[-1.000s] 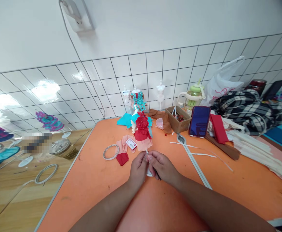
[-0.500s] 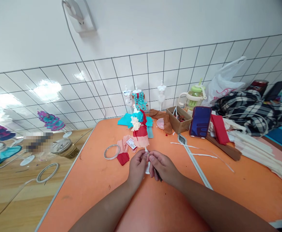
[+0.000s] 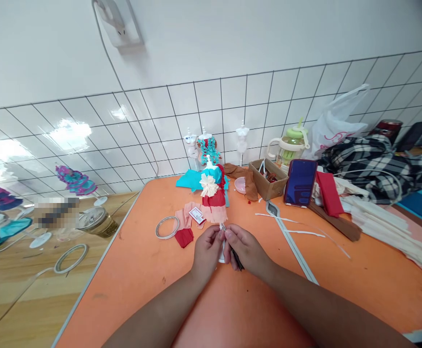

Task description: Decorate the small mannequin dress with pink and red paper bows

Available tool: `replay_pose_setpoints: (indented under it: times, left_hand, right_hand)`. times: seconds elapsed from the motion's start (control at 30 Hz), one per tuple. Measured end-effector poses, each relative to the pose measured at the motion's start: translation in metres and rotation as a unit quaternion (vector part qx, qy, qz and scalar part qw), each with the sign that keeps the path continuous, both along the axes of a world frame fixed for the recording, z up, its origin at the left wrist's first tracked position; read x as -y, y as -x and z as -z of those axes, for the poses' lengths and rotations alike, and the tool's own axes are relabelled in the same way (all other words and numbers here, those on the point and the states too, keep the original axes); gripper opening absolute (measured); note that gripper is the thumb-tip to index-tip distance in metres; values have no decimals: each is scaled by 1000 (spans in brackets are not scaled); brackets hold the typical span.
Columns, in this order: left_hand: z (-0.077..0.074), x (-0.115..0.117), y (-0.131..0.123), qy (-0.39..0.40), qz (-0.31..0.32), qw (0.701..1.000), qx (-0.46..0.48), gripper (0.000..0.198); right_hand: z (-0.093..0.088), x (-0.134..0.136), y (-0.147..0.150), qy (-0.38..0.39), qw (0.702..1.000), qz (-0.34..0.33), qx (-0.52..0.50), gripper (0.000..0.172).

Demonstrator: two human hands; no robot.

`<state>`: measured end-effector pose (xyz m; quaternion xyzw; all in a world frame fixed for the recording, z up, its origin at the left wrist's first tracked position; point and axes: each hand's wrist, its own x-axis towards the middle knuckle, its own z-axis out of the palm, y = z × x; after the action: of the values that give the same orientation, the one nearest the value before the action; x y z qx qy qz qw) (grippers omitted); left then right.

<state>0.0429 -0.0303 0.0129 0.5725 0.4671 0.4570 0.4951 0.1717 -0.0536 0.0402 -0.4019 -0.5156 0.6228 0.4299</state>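
Dressed mannequin (image 3: 214,200) at the middle of the orange desk (image 3: 142,290).
It wears turquoise, red and ragged pink layers with a cream rosette (image 3: 208,186); the left hand (image 3: 208,244) grasps its white stem (image 3: 221,225), the right hand (image 3: 245,247) a dark-handled tool (image 3: 237,261).

A figure (image 3: 215,199) over the counter (image 3: 142,299), tilted slightly left at the top. Turquoise at the chest, a cream pleated flower (image 3: 208,186) in front, red ruffles down the right, then a red tier above a ragged pale-pink one. Below, a thin white pole (image 3: 221,226) in the left fingers (image 3: 213,238), down to a white base (image 3: 222,259), partly hidden. In the right fingers (image 3: 233,237), a dark-handled tool (image 3: 237,261), tip beside the pole.
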Motion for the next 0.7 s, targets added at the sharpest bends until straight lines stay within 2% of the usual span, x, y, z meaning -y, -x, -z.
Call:
replay_pose_setpoints:
  times: [0.2,0.7]
  left_hand:
    - [0,1,0,9,17,1000,5,27]
    - [4,0,0,2,4,1000,19,28]
  right_hand:
    - [-1,0,1,-1,1000,1,-14,37]
    - [1,0,2,-12,1000,10,-25,37]
